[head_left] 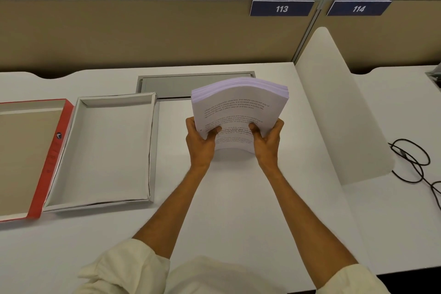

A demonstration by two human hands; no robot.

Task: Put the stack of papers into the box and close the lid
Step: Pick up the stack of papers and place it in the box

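A thick stack of printed white papers is held tilted up off the desk, its far edge raised and bowed. My left hand grips its near left side, thumb on the top sheet. My right hand grips the near right side the same way. Left of the papers lies the open white box, shallow and with nothing in it. Its red lid lies upside down further left, touching the box, with its brown inside facing up.
A grey cable hatch is set into the white desk behind the box. A white divider panel stands at the right. Black cables lie beyond it. A beige partition with signs 113 and 114 runs along the back.
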